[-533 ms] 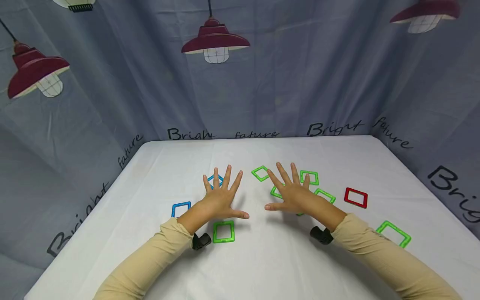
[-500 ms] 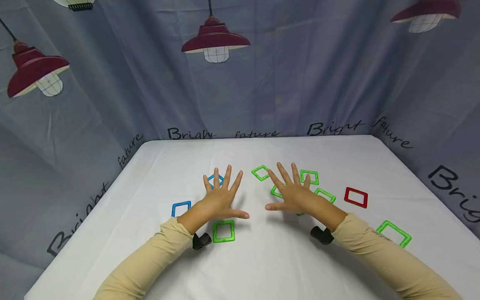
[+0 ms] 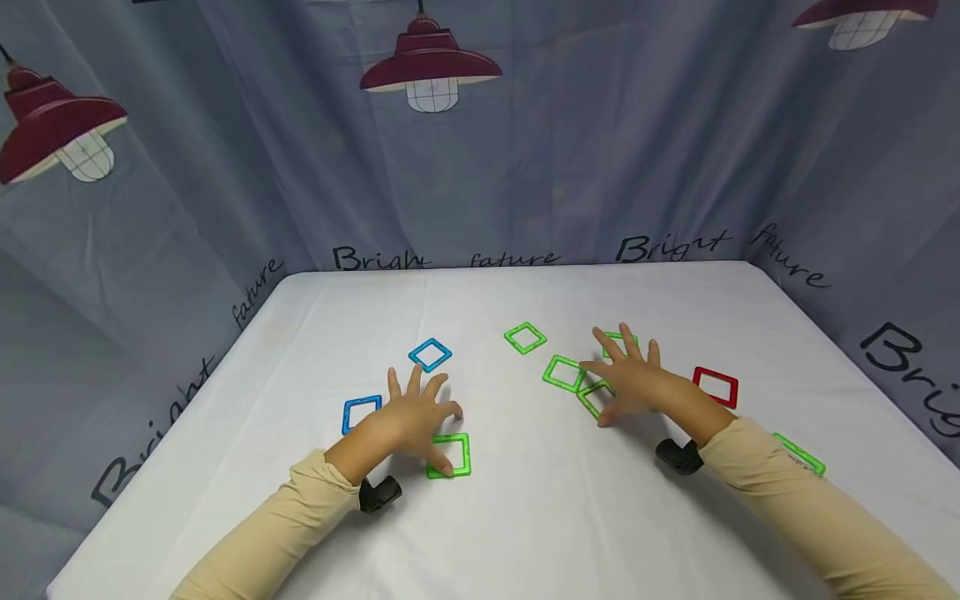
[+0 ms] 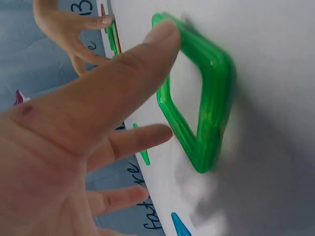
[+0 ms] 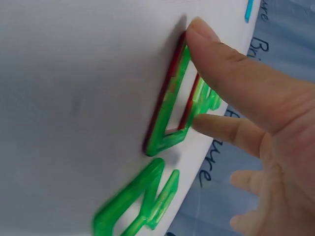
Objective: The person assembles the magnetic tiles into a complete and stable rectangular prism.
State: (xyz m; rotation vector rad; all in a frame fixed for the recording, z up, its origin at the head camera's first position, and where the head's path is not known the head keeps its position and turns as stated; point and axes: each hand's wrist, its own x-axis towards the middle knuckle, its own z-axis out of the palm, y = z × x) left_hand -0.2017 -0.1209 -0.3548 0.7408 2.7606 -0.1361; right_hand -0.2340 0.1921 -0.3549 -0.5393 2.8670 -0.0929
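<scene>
My left hand (image 3: 408,421) reaches over a green square frame (image 3: 467,454), fingers bent and parted. In the left wrist view its thumb (image 4: 165,37) overlaps one corner of that frame, with the index fingertip (image 4: 162,132) close by the opposite side. My right hand (image 3: 637,383) hovers at another green square frame (image 3: 587,405), thumb at its near corner. The right wrist view shows red edging (image 5: 162,103) along this frame, the thumb (image 5: 202,29) at one end and the index fingertip beside the far side. Neither hand is plainly closed round a frame.
Green frames (image 3: 555,383) (image 3: 516,343) lie behind, and one (image 3: 609,336) is partly covered by the right fingers. Blue frames (image 3: 347,417) (image 3: 416,360) lie left, a red one (image 3: 733,396) right. The right sleeve overlaps a green frame (image 3: 802,454). A grey printed curtain (image 3: 525,183) surrounds the white table (image 3: 525,517).
Both hands were spread flat over the table's middle. The left has shifted left and nearer the body onto a green frame; the right has moved right, its thumb now at a green frame.
</scene>
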